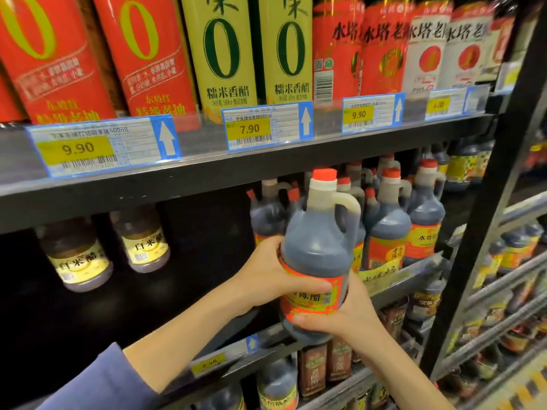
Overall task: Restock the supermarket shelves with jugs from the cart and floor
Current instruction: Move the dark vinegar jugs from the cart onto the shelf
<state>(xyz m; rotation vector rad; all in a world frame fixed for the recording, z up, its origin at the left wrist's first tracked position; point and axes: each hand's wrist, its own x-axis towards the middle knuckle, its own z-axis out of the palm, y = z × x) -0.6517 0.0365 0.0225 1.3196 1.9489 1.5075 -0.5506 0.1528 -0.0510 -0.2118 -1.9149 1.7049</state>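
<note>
Dark-brown liquid fills the plastic jug (316, 247) with a red cap, a loop handle and a red-and-orange label. It is held nearly upright in front of the middle shelf (423, 270), its base low by the front rail. The left hand (266, 273) wraps the jug's left side, its grip closed with the thumb lying across the label. The right hand (346, 316) cups the bottom from the right, its grip closed round the base. Just behind and to the right, a crowded row of matching red-capped jugs (387, 232) fills that part of the shelf. To the left, well apart, stand two clear bottles with yellow labels (77, 258), with dark shelf space between them and the row. Above the cap hangs the black upper shelf edge (207, 179), carrying blue-framed price tags (266, 125). A black metal upright (485, 217) stands at the right.
</note>
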